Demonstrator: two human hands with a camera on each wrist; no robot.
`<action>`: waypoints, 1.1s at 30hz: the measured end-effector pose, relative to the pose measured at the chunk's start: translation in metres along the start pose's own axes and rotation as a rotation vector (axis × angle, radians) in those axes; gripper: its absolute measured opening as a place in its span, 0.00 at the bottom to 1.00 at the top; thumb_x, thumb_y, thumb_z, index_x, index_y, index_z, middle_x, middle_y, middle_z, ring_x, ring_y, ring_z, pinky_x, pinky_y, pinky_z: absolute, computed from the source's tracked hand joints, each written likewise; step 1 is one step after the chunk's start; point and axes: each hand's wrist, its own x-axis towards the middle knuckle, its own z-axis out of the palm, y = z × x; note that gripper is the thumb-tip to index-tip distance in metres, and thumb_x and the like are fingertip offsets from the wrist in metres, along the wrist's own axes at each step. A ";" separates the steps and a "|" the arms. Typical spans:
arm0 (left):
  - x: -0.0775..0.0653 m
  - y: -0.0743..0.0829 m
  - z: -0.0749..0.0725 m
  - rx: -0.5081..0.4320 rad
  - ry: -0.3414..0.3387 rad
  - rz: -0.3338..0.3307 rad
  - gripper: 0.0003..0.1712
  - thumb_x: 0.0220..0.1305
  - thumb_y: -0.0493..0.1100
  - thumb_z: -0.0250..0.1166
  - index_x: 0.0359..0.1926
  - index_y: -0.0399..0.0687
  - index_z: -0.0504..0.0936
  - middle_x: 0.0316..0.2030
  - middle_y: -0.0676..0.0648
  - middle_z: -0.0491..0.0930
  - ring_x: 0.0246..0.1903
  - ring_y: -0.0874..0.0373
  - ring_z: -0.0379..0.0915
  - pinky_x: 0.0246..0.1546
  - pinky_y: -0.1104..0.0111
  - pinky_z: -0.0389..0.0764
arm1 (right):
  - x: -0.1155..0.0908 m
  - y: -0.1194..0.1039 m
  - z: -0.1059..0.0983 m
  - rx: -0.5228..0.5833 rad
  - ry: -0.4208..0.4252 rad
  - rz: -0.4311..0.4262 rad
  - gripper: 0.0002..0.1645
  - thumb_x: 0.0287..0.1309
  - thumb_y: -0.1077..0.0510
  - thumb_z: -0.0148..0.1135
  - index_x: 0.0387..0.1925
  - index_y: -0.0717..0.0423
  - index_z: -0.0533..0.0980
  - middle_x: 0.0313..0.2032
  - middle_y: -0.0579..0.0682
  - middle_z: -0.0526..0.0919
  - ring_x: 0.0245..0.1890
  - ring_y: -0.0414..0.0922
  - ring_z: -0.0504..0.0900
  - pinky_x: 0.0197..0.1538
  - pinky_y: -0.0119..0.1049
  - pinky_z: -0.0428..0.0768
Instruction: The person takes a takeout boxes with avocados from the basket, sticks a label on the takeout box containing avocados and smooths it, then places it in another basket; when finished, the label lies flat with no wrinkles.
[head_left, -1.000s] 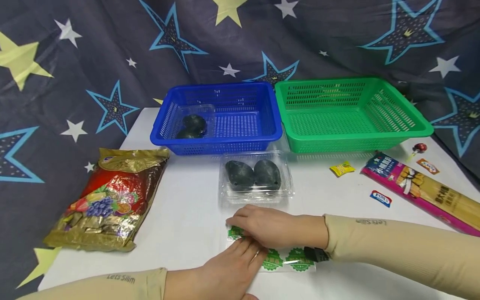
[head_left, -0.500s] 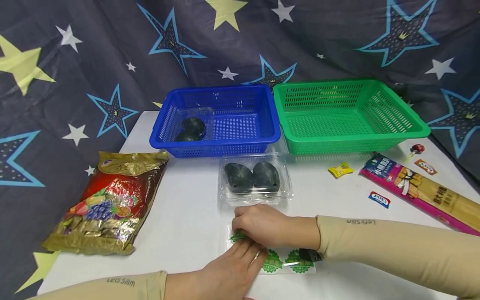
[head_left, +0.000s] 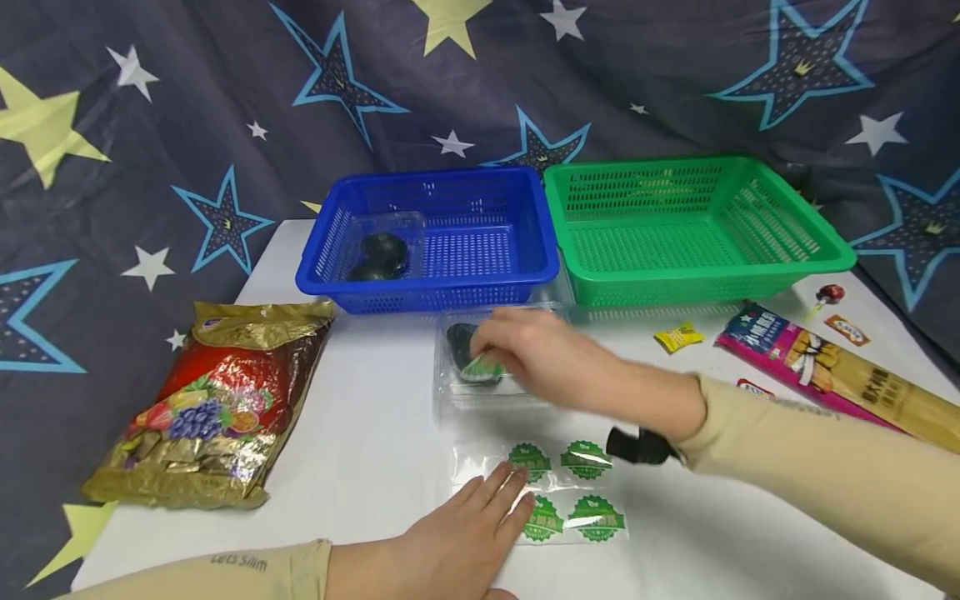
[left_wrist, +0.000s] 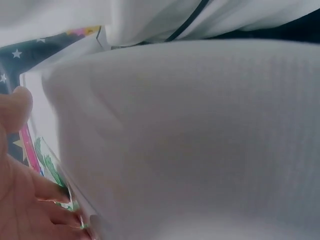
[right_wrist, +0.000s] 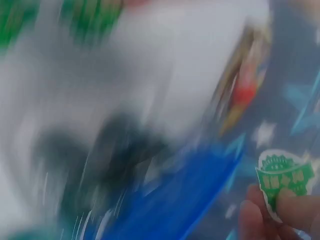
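Observation:
My right hand (head_left: 551, 354) pinches a green and white sticker (right_wrist: 285, 180) between thumb and fingers. It is over the clear plastic box (head_left: 457, 387) that holds two dark green avocado-like fruits (head_left: 461, 342); one of them is hidden behind the hand. Fingers straight, my left hand (head_left: 457, 533) rests on the left part of a clear sticker sheet (head_left: 558, 483). Several round green stickers (head_left: 596, 518) show on that sheet. In the left wrist view the same fingers lie along the sheet's edge.
Behind the box stand a blue basket (head_left: 427, 292), with a similar fruit box (head_left: 386, 254) inside, and a green basket (head_left: 697, 275). A gold and red candy bag (head_left: 217, 408) lies left. Right are a noodle pack (head_left: 847, 358), a yellow sweet (head_left: 678, 337) and a lollipop (head_left: 830, 293).
My right hand has peeled a sticker from the sheet's upper left and moved up and away to the box. The left hand has stayed on the sheet.

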 end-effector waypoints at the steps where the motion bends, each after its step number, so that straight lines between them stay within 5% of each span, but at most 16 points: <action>1: 0.000 -0.001 -0.001 -0.018 -0.021 0.001 0.49 0.63 0.73 0.44 0.68 0.39 0.62 0.69 0.35 0.56 0.68 0.43 0.53 0.61 0.61 0.68 | 0.004 0.010 -0.008 0.001 0.003 0.036 0.08 0.58 0.69 0.62 0.38 0.57 0.81 0.36 0.48 0.83 0.36 0.41 0.81 0.40 0.29 0.80; 5: -0.001 -0.001 -0.002 -0.047 -0.031 0.006 0.47 0.64 0.72 0.43 0.69 0.40 0.61 0.70 0.36 0.55 0.69 0.43 0.52 0.60 0.61 0.69 | 0.012 0.049 -0.018 0.038 -0.094 0.177 0.12 0.59 0.69 0.60 0.44 0.58 0.81 0.37 0.49 0.84 0.35 0.42 0.80 0.36 0.35 0.79; 9: -0.001 -0.002 -0.002 -0.058 -0.035 0.006 0.46 0.65 0.71 0.43 0.69 0.41 0.61 0.70 0.36 0.55 0.69 0.43 0.51 0.60 0.61 0.68 | 0.017 0.069 -0.013 0.170 -0.191 0.228 0.12 0.58 0.67 0.63 0.45 0.59 0.80 0.33 0.48 0.83 0.29 0.41 0.79 0.32 0.34 0.78; 21: 0.000 -0.001 0.001 -0.021 -0.029 -0.011 0.47 0.62 0.72 0.48 0.69 0.43 0.62 0.70 0.38 0.57 0.69 0.45 0.52 0.60 0.62 0.68 | 0.030 0.069 0.001 0.115 -0.261 0.168 0.09 0.53 0.65 0.68 0.38 0.55 0.82 0.28 0.44 0.81 0.26 0.40 0.73 0.30 0.33 0.75; 33: -0.001 -0.005 -0.002 -0.070 -0.028 -0.001 0.44 0.67 0.70 0.41 0.69 0.42 0.62 0.69 0.38 0.57 0.69 0.44 0.52 0.59 0.62 0.70 | 0.021 0.067 0.008 -0.054 -0.175 0.076 0.12 0.51 0.62 0.70 0.41 0.57 0.83 0.37 0.48 0.81 0.37 0.43 0.79 0.39 0.34 0.79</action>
